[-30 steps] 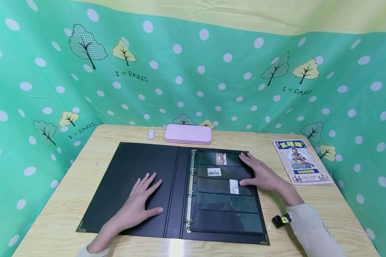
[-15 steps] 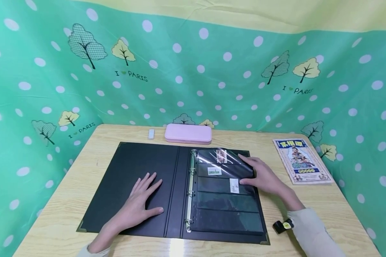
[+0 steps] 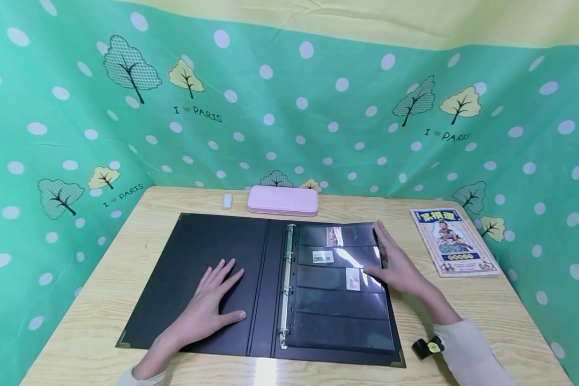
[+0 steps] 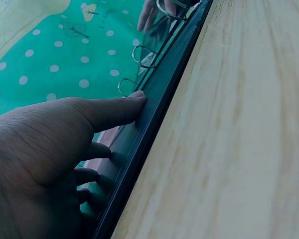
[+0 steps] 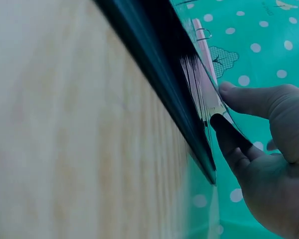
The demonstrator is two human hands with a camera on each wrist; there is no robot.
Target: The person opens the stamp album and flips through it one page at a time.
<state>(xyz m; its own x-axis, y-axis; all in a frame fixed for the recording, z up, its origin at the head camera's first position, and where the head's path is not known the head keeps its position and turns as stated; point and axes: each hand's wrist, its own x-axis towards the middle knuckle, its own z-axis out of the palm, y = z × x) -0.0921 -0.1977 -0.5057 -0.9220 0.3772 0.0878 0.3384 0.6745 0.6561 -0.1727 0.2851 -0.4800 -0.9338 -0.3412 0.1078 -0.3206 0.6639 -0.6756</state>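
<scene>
A black ring binder stamp album (image 3: 212,236) lies spread on the table, metal rings (image 3: 286,289) along its middle. My left hand (image 3: 205,308) rests on the inside of the left cover, fingers spread straight. On the right side is a clear-and-black pocket page (image 3: 340,305) with several strips. It holds a reddish stamp (image 3: 334,236), a greenish stamp (image 3: 323,257) and a pale stamp (image 3: 353,279). My right hand (image 3: 399,268) pinches this page's outer edge, slightly raised. In the right wrist view, the thumb (image 5: 239,97) is on one face and the fingers are behind it.
A pink pencil case (image 3: 282,200) and a small white eraser-like block (image 3: 227,201) lie behind the album. At the right stands off a colourful booklet (image 3: 452,242). A green dotted curtain (image 3: 289,123) encloses the table's back and sides.
The right hand's fingers have lifted the page's outer edge, which first curled at the upper corner and now lies flatter, with glare across it. The left hand has stayed still.
</scene>
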